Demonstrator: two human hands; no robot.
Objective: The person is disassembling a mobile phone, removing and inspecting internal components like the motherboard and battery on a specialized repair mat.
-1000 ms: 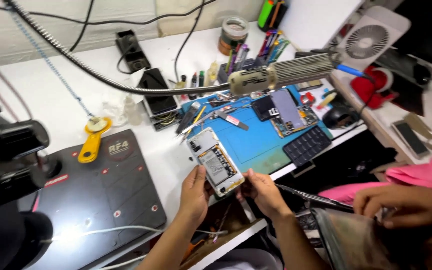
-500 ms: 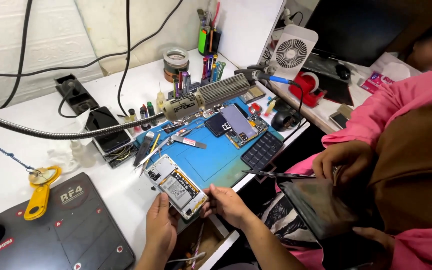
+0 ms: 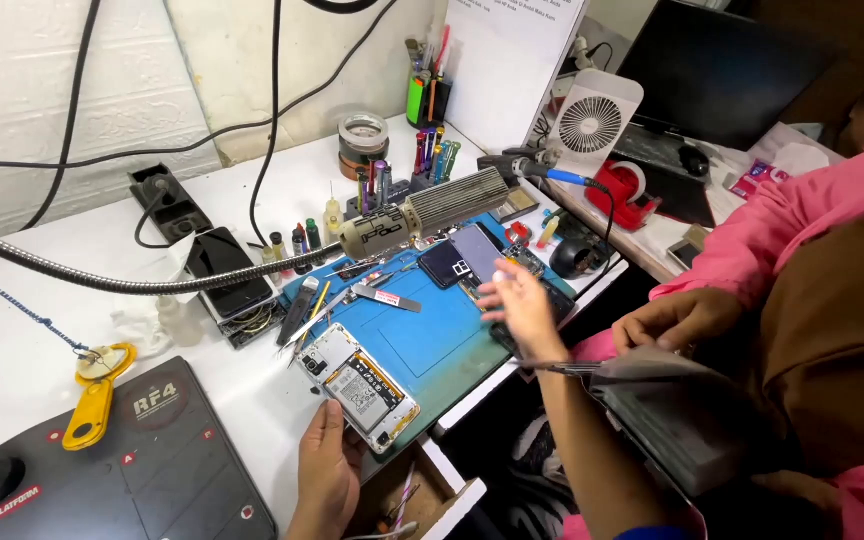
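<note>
The opened phone (image 3: 357, 385), its back cover off so the battery and circuit board show, lies on the near left part of the blue work mat (image 3: 432, 345), with its long axis running from upper left to lower right, the lower end overhanging toward the person. The left hand (image 3: 327, 480) comes up from below and grips that lower left edge, thumb on the rim and fingers curled under (the fingertips themselves are hidden beneath the phone). The right hand (image 3: 522, 305) is well apart from it, out over the right end of the mat with fingers spread and loose, holding nothing that can be made out; it hovers just beside a dark flat phone part (image 3: 462, 258) and a small keypad-like piece (image 3: 552, 300). So the left hand is the nearer one by far, and the phone lies to the left of the right hand's fingers. The surface is a white bench (image 3: 72, 290) crowded with tools: tweezers (image 3: 302, 335), small bottles (image 3: 297, 245), a hot-air nozzle on a flexible metal hose (image 3: 422, 215), a small white fan (image 3: 592, 120) and a black pad (image 3: 152, 460) at the near left. Another person in a pink sleeve (image 3: 752, 240) sits close on the right, one hand (image 3: 672, 320) resting on a grey bundle.
</note>
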